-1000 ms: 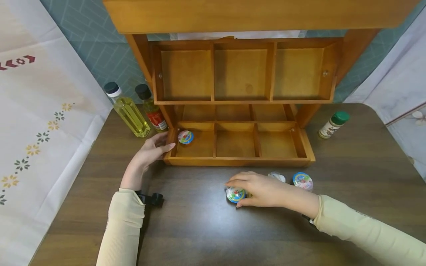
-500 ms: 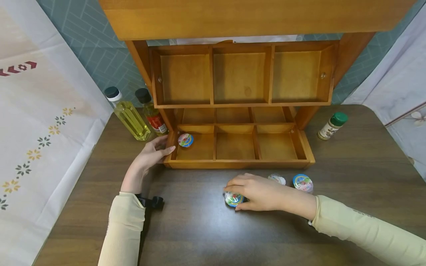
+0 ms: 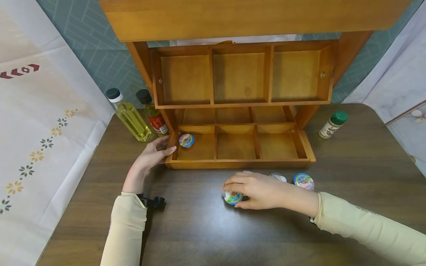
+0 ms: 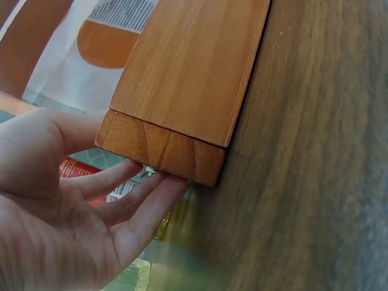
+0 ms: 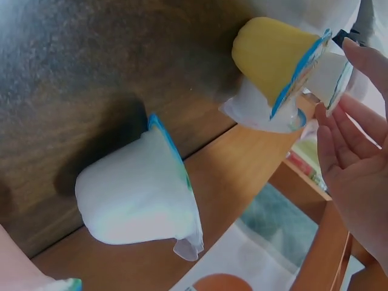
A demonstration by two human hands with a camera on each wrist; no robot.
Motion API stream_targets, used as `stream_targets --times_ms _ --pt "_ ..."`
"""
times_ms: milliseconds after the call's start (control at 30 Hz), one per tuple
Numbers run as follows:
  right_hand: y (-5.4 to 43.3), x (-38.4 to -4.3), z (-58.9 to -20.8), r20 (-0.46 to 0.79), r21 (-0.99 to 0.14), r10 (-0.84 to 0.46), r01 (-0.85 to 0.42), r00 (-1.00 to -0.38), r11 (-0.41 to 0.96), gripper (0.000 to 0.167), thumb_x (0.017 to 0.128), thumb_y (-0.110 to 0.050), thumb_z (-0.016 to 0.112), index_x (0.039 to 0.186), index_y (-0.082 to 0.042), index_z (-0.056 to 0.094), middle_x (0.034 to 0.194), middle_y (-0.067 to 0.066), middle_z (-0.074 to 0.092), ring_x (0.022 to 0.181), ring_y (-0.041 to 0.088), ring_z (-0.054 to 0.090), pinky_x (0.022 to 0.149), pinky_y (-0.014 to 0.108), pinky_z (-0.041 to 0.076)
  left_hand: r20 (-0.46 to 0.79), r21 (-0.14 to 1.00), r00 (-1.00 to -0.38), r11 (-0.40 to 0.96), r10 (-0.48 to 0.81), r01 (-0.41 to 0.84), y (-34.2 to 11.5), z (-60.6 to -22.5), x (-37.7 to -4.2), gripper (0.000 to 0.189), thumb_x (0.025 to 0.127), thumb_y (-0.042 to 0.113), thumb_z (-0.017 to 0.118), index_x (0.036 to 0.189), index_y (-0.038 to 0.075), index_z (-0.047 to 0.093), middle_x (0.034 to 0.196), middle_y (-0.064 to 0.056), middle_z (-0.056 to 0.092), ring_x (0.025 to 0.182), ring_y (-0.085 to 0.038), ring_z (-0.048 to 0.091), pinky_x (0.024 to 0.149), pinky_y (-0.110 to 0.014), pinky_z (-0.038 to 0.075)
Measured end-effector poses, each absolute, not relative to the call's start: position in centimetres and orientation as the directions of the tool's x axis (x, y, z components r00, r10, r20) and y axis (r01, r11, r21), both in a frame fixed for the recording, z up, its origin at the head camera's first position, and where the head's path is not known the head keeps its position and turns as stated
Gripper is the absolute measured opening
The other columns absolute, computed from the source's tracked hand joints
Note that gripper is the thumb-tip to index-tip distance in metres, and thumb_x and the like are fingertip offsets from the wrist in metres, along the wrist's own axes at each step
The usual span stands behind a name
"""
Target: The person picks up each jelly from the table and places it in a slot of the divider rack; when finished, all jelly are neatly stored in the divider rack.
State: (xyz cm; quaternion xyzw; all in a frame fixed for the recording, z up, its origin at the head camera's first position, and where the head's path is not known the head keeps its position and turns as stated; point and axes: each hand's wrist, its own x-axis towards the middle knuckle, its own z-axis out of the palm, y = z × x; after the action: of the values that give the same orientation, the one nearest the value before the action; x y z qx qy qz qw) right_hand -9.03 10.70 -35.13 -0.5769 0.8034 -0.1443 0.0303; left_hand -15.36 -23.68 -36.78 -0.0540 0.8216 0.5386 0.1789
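Note:
My left hand [image 3: 149, 157] holds the left end of the wooden rack [image 3: 239, 164]. In the left wrist view its thumb lies over the wood and the fingers press the end face. My right hand [image 3: 256, 190] pinches a small jelly cup [image 3: 232, 197] with a printed blue-edged lid, over the tabletop in front of the rack. The right wrist view shows a yellow cup [image 5: 276, 60] beside that hand and a white cup [image 5: 139, 188] further left. Another cup [image 3: 186, 140] sits in the lower tray's left compartment. My right palm hides the yellow cup from the head view.
A pale cup [image 3: 279, 178] and a pink-and-blue-lidded cup [image 3: 303, 181] stand behind the right forearm. Left of the rack are an oil bottle [image 3: 133, 120] and a red-labelled bottle [image 3: 156, 120]. A green-capped shaker [image 3: 332, 125] stands right. The rack's upper tray [image 3: 243, 105] overhangs the lower one.
My right hand has shifted slightly left with the jelly cup. The left hand stays on the rack, and the head view has tilted a little.

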Motion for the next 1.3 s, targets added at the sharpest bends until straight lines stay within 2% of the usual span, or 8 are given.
stream_targets --times_ms 167,467,667,900,1167,1300 --pt "10.5 -9.5 -34.6 0.149 -0.320 -0.918 -0.897 -0.366 0.306 0.048 0.083 -0.029 0.072 0.123 -0.005 0.059 0.121 0.003 0.057 0.112 0.017 0.054 0.091 0.028 0.046 -0.351 0.865 -0.930 0.416 0.107 -0.279 -23.8 -36.9 -15.3 0.070 0.093 0.031 0.059 0.149 0.012 0.022 0.150 -0.014 0.030 0.121 -0.030 0.044 0.084 -0.033 0.047" --pt "8.8 -11.6 -33.1 0.150 -0.387 -0.864 -0.833 -0.480 0.396 0.053 0.083 -0.031 0.071 0.129 -0.011 0.056 0.125 0.002 0.056 0.114 0.016 0.052 0.089 0.030 0.047 -0.354 0.870 -0.930 0.402 0.101 -0.287 -23.7 -37.1 -15.5 0.069 0.093 0.030 0.059 0.149 0.012 0.024 0.149 -0.013 0.030 0.124 -0.030 0.042 0.091 -0.042 0.045" --pt "6.8 -13.3 -33.0 0.181 -0.447 -0.844 -0.807 -0.505 0.386 0.051 0.081 -0.026 0.074 0.125 -0.006 0.059 0.121 0.005 0.057 0.107 0.016 0.056 0.086 0.025 0.048 -0.357 0.864 -0.929 0.412 0.099 -0.288 -23.7 -37.0 -15.4 0.069 0.092 0.031 0.059 0.149 0.012 0.024 0.149 -0.014 0.031 0.123 -0.031 0.042 0.088 -0.041 0.046" --pt "4.6 -14.6 -32.4 0.195 -0.520 -0.817 -0.763 -0.544 0.384 0.051 0.078 -0.023 0.076 0.123 -0.004 0.060 0.118 0.006 0.059 0.102 0.015 0.058 0.084 0.023 0.048 -0.363 0.861 -0.926 0.415 0.100 -0.293 -23.7 -36.9 -15.4 0.069 0.092 0.031 0.059 0.149 0.012 0.024 0.149 -0.014 0.031 0.124 -0.032 0.042 0.090 -0.044 0.045" --pt "2.5 -15.3 -32.2 0.185 -0.494 -0.707 -0.686 -0.683 0.534 0.052 0.080 -0.028 0.073 0.124 -0.003 0.060 0.121 0.007 0.060 0.107 0.016 0.057 0.087 0.025 0.047 -0.348 0.864 -0.932 0.420 0.098 -0.278 -23.7 -36.9 -15.4 0.069 0.092 0.031 0.059 0.148 0.011 0.025 0.147 -0.015 0.033 0.123 -0.032 0.043 0.088 -0.041 0.047" --pt "1.4 -15.7 -32.4 0.182 -0.475 -0.671 -0.662 -0.719 0.580 0.051 0.081 -0.030 0.073 0.123 -0.003 0.060 0.120 0.008 0.061 0.108 0.018 0.057 0.089 0.028 0.046 -0.343 0.865 -0.935 0.418 0.092 -0.277 -23.7 -36.9 -15.5 0.069 0.092 0.030 0.060 0.148 0.011 0.026 0.147 -0.016 0.034 0.123 -0.032 0.043 0.086 -0.040 0.047"
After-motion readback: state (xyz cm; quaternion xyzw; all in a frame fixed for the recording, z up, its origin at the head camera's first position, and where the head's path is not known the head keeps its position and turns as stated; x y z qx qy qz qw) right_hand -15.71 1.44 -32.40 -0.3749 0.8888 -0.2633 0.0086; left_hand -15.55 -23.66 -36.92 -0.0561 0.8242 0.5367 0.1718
